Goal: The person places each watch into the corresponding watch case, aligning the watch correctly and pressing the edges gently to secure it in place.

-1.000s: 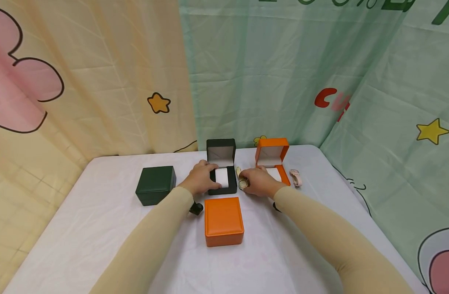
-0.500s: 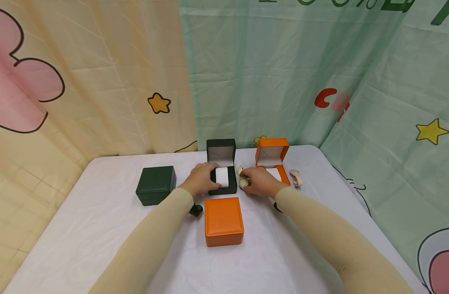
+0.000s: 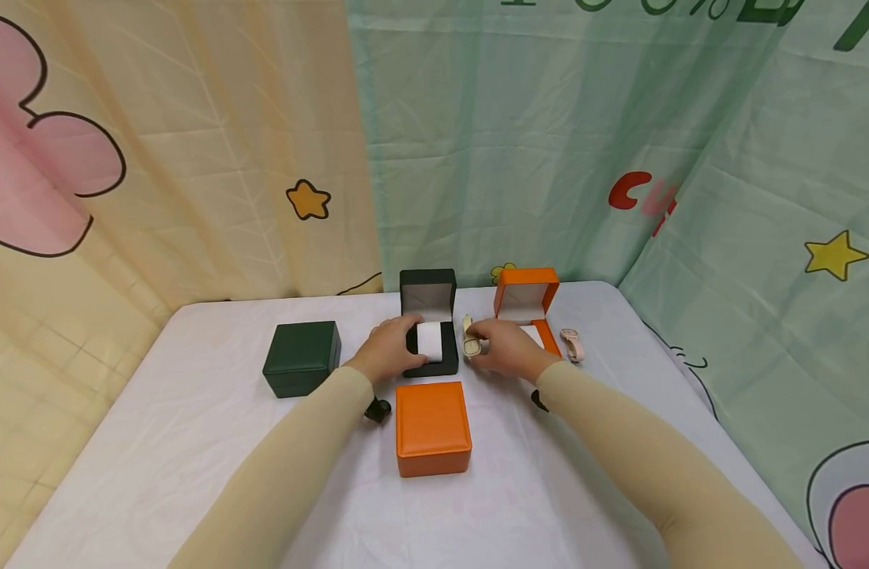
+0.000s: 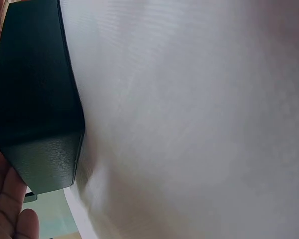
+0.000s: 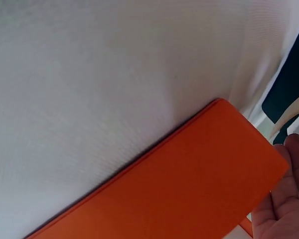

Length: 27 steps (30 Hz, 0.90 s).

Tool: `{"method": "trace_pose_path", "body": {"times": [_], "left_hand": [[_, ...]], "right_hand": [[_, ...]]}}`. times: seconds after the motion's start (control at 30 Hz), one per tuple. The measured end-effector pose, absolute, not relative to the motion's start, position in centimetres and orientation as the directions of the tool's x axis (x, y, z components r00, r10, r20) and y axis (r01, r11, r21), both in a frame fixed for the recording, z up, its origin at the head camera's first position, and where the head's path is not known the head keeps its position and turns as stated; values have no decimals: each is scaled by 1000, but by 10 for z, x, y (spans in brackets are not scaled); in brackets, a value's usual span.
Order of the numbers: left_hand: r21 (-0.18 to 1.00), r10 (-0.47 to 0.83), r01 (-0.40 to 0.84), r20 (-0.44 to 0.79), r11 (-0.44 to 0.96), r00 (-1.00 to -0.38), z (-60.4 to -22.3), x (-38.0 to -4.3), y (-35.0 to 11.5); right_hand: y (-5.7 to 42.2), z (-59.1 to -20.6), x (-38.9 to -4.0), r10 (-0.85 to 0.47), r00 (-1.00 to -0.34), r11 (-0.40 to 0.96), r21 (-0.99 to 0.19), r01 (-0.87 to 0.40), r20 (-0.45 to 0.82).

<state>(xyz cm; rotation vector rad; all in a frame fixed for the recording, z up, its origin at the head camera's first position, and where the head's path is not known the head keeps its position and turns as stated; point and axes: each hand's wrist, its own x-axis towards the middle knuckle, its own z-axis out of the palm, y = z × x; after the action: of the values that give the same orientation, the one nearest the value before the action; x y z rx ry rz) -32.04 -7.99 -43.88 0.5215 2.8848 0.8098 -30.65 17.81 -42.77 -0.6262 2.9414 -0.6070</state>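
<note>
A dark green watch box [image 3: 450,348] stands open at the table's far side, holding a white watch cushion [image 3: 429,341]. My left hand [image 3: 388,346] reaches in from the left, its thumb at the cushion's near end and its fingers at the far end. In the left wrist view, the green box [image 4: 37,89] hides most of that grip. Just right of this box, my right hand [image 3: 505,348] pinches a watch [image 3: 472,346] with a cream strap and pale square face. In the right wrist view, the orange box [image 5: 189,174] partly covers the right hand [image 5: 286,199].
An open orange watch box [image 3: 528,294] stands beyond my right hand, a pink watch [image 3: 573,345] on its right. A closed orange box [image 3: 433,427] lies between my forearms. A closed green box [image 3: 301,356] sits to the left. Curtains [image 3: 505,142] hang behind the table.
My right hand has shifted slightly to the right with the cream-strapped watch, whose face shows more fully now. My left hand has stayed nearly in place at the cushion.
</note>
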Motion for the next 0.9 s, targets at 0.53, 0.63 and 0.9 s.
{"method": "trace_pose_path", "body": {"times": [0.53, 0.63, 0.9], "left_hand": [[582, 360, 310, 32, 751, -932, -434, -316, -84], [597, 358, 308, 38, 740, -933, -431, -314, -85], [628, 358, 315, 62, 711, -932, -425, -312, -87]], "right_hand": [[178, -413, -302, -394, -918, 831, -410, -377, 46], [178, -411, -300, -391, -919, 826, -419, -376, 53], [176, -405, -295, -377, -925, 820, -446, -359, 52]]}}
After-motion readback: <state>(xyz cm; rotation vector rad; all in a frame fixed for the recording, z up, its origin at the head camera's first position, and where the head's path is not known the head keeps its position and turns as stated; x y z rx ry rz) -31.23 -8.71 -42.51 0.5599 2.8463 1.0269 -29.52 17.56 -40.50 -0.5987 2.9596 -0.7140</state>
